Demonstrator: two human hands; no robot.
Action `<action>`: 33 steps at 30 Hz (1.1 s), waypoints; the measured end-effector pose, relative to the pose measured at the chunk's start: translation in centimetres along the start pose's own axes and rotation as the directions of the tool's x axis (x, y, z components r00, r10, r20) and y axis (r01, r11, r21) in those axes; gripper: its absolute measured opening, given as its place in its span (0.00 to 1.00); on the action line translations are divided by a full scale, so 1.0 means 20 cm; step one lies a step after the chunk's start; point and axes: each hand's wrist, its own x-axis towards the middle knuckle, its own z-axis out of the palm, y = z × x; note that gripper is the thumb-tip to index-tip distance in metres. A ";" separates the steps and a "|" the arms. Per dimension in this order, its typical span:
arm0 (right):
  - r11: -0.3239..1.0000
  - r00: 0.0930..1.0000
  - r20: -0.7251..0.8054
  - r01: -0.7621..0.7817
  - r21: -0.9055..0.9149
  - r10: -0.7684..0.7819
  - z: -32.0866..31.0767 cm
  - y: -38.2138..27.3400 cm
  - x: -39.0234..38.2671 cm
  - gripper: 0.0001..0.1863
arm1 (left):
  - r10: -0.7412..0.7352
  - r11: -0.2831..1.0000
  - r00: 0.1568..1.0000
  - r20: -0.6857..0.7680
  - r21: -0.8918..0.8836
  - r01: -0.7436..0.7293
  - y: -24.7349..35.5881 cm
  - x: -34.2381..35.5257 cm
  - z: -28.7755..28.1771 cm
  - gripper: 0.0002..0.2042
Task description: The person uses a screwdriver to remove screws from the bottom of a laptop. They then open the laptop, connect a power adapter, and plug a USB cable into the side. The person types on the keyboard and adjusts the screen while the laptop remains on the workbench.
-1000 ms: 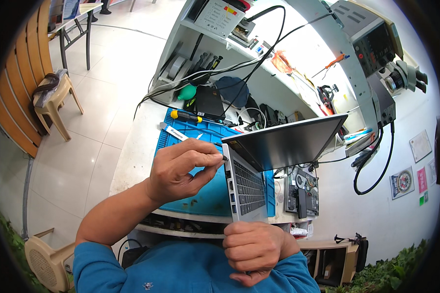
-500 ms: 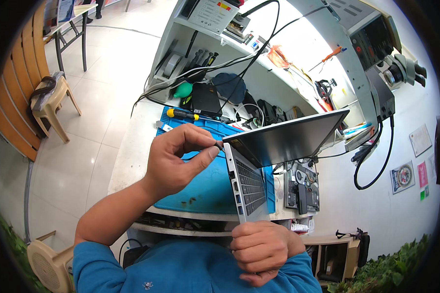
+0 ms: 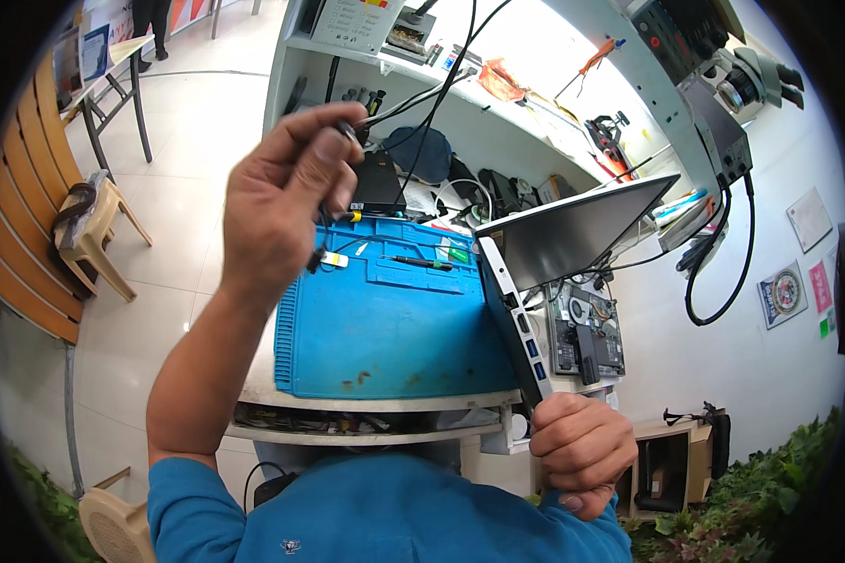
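My left hand (image 3: 286, 192) is raised above the far left part of the bench. Its thumb and fingers pinch a small dark cable plug (image 3: 349, 134), whose tip looks metallic. At the right, my right hand (image 3: 584, 452) is wrapped round the near corner of a silver laptop (image 3: 573, 239). The laptop stands tilted with its lid unfolded, its side ports facing left and its dark screen on the far side. The plug and laptop are well apart. Below my left hand lies a blue work mat (image 3: 394, 328).
A thin screwdriver (image 3: 422, 263) lies on the mat's far part. Beyond the laptop sits an opened laptop base (image 3: 587, 328) with bared parts. Black cables (image 3: 437, 113) hang before the shelf. A microscope (image 3: 756, 83) stands far right, and a plastic stool (image 3: 103, 225) at the left.
My left hand has drawn the plug away from the laptop's side, up and to the left. My right hand and the laptop have shifted right.
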 end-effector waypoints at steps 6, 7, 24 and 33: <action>0.999 0.999 0.019 -0.039 -0.006 0.040 0.02 -0.01 0.00 0.10 | -0.103 0.988 0.995 0.002 -0.117 0.102 -0.01 0.10 -0.12 0.15; 0.999 0.999 0.012 -0.050 -0.007 0.050 0.01 -0.02 0.00 0.09 | -0.156 0.980 0.988 0.002 -0.128 0.155 -0.05 0.08 -0.11 0.15; 0.959 0.963 -0.158 -0.240 -0.152 0.216 -0.04 -0.20 -0.07 0.12 | -0.167 0.985 0.940 0.296 0.003 0.174 -0.12 -0.11 0.26 0.11; 0.972 0.944 -0.255 -0.228 -0.056 0.207 -0.09 -0.22 -0.14 0.15 | -0.072 0.971 0.942 0.328 0.239 -0.009 -0.07 -0.21 0.38 0.11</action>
